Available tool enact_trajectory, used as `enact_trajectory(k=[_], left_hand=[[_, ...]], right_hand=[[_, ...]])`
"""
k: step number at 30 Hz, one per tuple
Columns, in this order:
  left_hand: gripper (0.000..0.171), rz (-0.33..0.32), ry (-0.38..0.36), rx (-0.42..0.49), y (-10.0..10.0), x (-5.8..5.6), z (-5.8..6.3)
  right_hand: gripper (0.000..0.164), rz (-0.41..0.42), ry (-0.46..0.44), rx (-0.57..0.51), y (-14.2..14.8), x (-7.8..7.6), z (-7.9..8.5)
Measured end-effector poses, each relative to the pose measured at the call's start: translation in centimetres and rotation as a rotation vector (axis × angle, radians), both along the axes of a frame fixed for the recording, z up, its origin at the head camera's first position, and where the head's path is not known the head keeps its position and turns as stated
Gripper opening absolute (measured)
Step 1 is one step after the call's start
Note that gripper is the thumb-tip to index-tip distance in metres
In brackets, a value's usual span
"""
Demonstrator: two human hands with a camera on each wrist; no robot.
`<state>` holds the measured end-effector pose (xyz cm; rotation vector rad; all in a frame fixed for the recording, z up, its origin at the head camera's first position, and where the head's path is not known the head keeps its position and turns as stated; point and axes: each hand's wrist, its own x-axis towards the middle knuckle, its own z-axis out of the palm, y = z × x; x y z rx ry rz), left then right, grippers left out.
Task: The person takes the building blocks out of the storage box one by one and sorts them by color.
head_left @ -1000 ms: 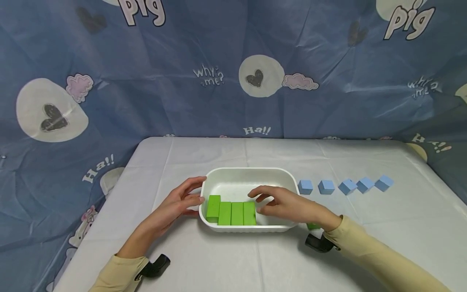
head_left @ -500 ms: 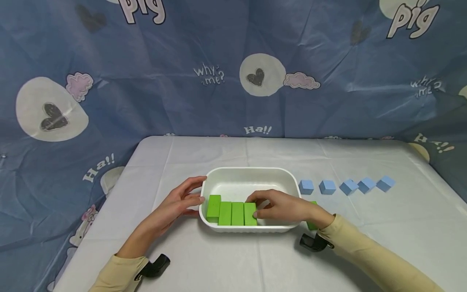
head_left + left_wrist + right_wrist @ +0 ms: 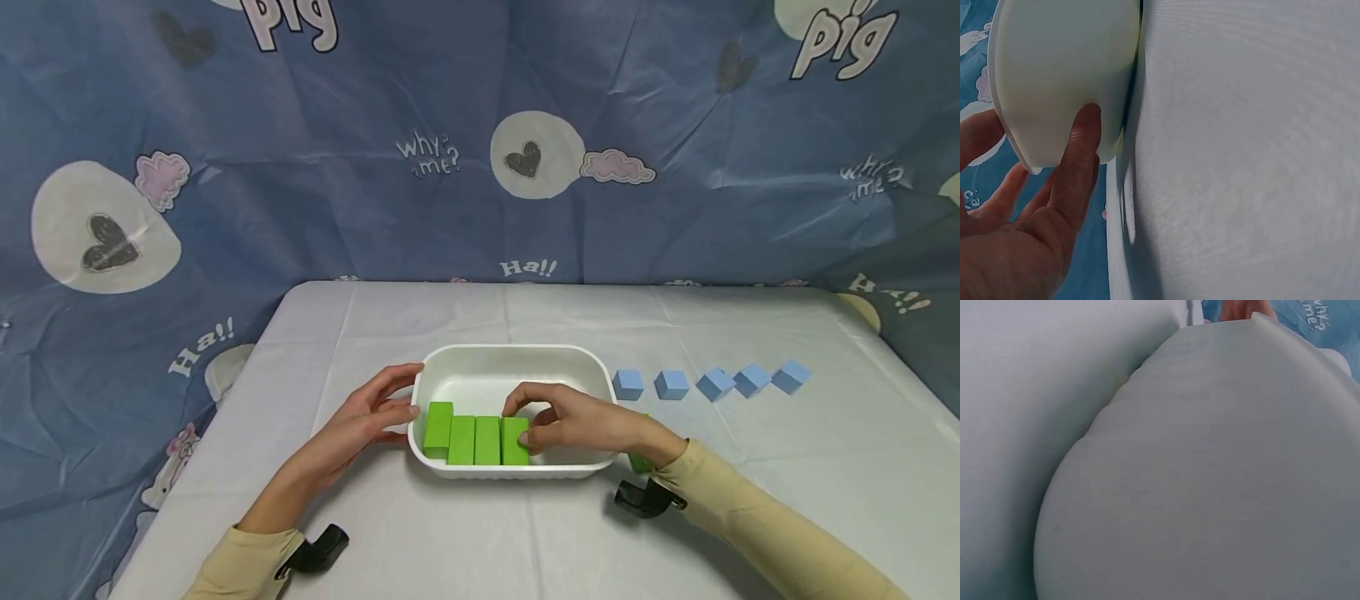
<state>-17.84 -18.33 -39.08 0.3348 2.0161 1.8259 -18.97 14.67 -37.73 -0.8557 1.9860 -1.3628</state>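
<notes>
Head: right hand (image 3: 581, 421) is inside the white tub (image 3: 517, 472), thumb and forefinger pinching the rightmost green block (image 3: 513, 452) at the near wall; can't tell how firmly. Three other green blocks (image 3: 462, 440) sit left of it. Left hand (image 3: 356, 425), fingers loosely spread, touches the tub's left end. Five blue blocks (image 3: 671, 385) on the table right of the tub.

Left wrist: one left fingertip on the tub's outer wall.

Right wrist: tub wall fills most of it; grip can't be judged here.
</notes>
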Motion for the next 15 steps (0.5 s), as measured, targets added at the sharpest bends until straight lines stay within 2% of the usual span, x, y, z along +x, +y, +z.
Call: enact_trajectory(k=[7,15], left_hand=[[0.058,0.004,0.000,-0.002,-0.01,-0.13,-0.02],[0.058,0.003,-0.006,0.005,0.05,-0.15,-0.09]], right_hand=[[0.025,-0.019,0.084,-0.030,0.12,-0.01,0.06],[0.026,-0.091,0.064,-0.060,0.30,0.11,0.26]])
